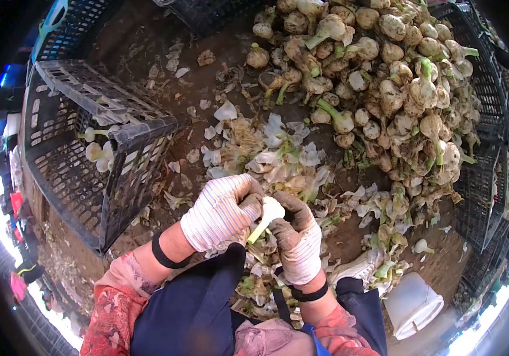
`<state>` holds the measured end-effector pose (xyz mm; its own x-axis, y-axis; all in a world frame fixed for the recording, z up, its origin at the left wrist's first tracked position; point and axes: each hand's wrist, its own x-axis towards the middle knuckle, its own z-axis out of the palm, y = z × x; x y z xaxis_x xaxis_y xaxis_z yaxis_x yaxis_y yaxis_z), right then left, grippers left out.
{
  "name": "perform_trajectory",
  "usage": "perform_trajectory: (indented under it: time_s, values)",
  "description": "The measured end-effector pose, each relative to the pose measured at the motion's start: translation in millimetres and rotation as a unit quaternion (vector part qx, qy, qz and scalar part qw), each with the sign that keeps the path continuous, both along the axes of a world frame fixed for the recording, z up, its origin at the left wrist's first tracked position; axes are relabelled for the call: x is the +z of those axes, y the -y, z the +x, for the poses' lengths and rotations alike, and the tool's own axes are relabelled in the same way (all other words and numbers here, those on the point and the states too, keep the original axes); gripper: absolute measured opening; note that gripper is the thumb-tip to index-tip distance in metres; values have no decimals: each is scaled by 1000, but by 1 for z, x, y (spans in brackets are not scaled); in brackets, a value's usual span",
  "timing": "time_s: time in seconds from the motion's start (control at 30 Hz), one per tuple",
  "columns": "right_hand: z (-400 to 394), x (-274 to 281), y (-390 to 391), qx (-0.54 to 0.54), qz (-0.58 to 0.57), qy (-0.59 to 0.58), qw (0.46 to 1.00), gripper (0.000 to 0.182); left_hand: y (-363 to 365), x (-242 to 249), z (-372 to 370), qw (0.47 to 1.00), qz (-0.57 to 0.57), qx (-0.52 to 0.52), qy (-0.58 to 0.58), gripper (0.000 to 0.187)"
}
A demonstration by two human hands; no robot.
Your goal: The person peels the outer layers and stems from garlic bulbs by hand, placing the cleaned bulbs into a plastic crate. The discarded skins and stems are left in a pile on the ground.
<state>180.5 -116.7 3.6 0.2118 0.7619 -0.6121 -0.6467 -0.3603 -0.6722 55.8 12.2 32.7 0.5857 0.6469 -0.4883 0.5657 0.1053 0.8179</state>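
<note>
Both hands wear white striped work gloves with dirt-darkened fingers. They meet low in the middle of the head view around one peeled white bulb (273, 209), whose short green stem points down and to the left. My left hand (224, 210) has its fingers curled against the bulb's left side. On the other side, my right hand (297, 237) pinches the bulb between thumb and fingers. Loose peeled skins (284, 155) lie on the ground just beyond the hands.
A large heap of unpeeled bulbs (392, 95) fills the upper right, beside black crates (481, 190). At the left, a tilted black crate (67, 172) holds several peeled bulbs (99, 155). A white bucket (411, 302) lies at the lower right.
</note>
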Motion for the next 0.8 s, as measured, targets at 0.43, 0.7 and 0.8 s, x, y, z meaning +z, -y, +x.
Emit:
perform_trajectory:
  time_s: [0.43, 0.7, 0.8]
  values:
    - [18, 12, -29, 116, -57, -117, 985, 68, -7, -51, -14, 978, 191, 60, -53, 8]
    - [27, 7, -19, -45, 14, -305, 951, 89, -10, -18, -20, 983, -92, 160, 2, 18]
    - [21, 5, -15, -29, 52, -236, 970, 91, 3, -10, -12, 997, 26, -1, 73, 21]
